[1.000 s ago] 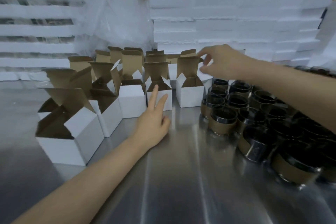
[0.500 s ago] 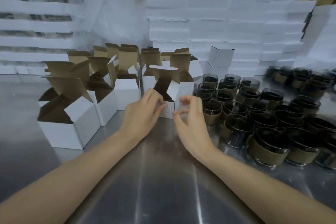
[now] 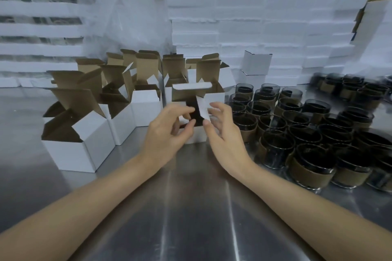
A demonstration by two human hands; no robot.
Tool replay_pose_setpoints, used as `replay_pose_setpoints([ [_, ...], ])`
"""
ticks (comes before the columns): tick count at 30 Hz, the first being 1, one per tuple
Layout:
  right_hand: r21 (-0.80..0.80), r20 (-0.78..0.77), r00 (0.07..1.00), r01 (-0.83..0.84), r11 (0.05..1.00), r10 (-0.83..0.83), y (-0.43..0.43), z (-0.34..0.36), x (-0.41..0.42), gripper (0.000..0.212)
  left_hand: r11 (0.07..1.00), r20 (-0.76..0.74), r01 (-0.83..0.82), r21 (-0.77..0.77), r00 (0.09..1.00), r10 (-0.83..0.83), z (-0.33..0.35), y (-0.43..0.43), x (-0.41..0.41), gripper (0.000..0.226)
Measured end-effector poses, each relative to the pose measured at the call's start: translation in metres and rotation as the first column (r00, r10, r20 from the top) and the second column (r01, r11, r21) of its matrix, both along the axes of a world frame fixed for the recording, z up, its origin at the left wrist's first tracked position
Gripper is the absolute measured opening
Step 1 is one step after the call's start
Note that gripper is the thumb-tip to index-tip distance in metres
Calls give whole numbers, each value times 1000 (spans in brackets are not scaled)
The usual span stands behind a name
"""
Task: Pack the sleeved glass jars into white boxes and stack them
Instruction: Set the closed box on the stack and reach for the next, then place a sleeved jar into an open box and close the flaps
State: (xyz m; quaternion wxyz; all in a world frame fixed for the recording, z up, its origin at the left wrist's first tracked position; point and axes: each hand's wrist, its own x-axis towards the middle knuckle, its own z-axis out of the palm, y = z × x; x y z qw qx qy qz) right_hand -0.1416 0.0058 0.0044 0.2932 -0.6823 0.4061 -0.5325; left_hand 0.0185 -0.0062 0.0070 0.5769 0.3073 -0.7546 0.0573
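Standing mouth-up on the steel table (image 3: 197, 207), one white box (image 3: 216, 99) sits dead centre between two hands, just beside the jars. It is close to cubic, so it has no marked long axis. Its lid flap (image 3: 192, 86) rises at the back with the tuck lip bent toward the viewer. The inside reads dark, and I cannot tell what is in it.

The left hand (image 3: 165, 133) has curled fingers and thumb pinching the box's left edge. The right hand (image 3: 227, 137) nips the side flap (image 3: 202, 108) between thumb tip and forefinger, its other fingers loose and spread.

Left of the box stand about ten open boxes (image 3: 146, 108), all empty with brown flaps up. The back ones overlap too much for a firm count. One closed box (image 3: 256, 62) perches behind.

To the right are the sleeved glass jars (image 3: 309, 165) — more than twenty in the near cluster, all upright and touching — with a blurred second group (image 3: 347, 87) farther back.

Behind everything are a wall of stacked white boxes (image 3: 244, 17) and a clear plastic bag (image 3: 131, 17).
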Motion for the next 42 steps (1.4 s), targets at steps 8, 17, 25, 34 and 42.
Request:
replay_pose_setpoints([
  [8,5,-181,982,-61,998,61,1,-3,4,39,945,-265,-136,298,939,219,6,-2,-6,58],
  [17,-105,-330,940,-126,986,85,1,-4,4,42,742,-428,203,639,895,124,0,-13,-5,47],
  [25,-53,-374,927,-57,997,33,0,-6,8,83,673,-726,441,594,655,211,3,-19,-5,30],
  [34,133,-225,974,27,991,4,-5,-2,3,76,606,-612,400,688,768,188,2,-23,1,34],
  [42,179,-246,969,67,982,-21,-12,-6,-6,57,717,-237,36,696,954,182,-4,-18,4,31],
])
